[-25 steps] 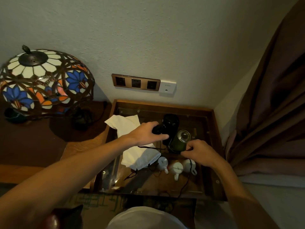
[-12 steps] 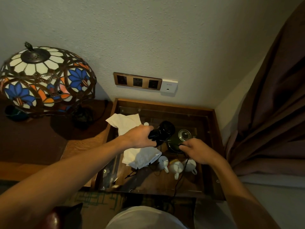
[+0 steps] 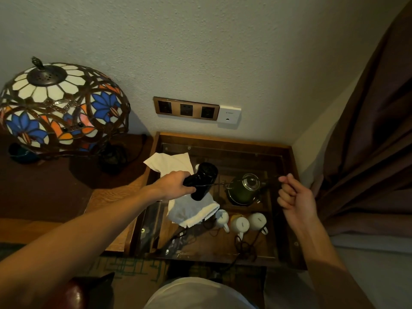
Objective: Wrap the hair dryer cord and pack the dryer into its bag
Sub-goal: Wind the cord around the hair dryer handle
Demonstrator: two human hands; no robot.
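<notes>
surface: glass-topped wooden side table (image 3: 223,139) under the wall sockets
dryer: black hair dryer (image 3: 204,180) gripped in left hand (image 3: 175,185), above white cloth bag (image 3: 191,209)
cord: thin black cord (image 3: 225,183) pinched taut in right hand (image 3: 294,198), crossing over the table
risk: slack trailing off the table's front may snag while winding

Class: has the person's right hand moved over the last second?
Yes. The right hand has swung right, from in front of the green kettle towards the curtain.

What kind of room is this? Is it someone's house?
Probably a hotel room, though a home bedroom is possible. A glass-topped side table holds a green kettle and three matching white cups, a stained-glass lamp stands nearby, and a small hair dryer is being packed away.
</notes>
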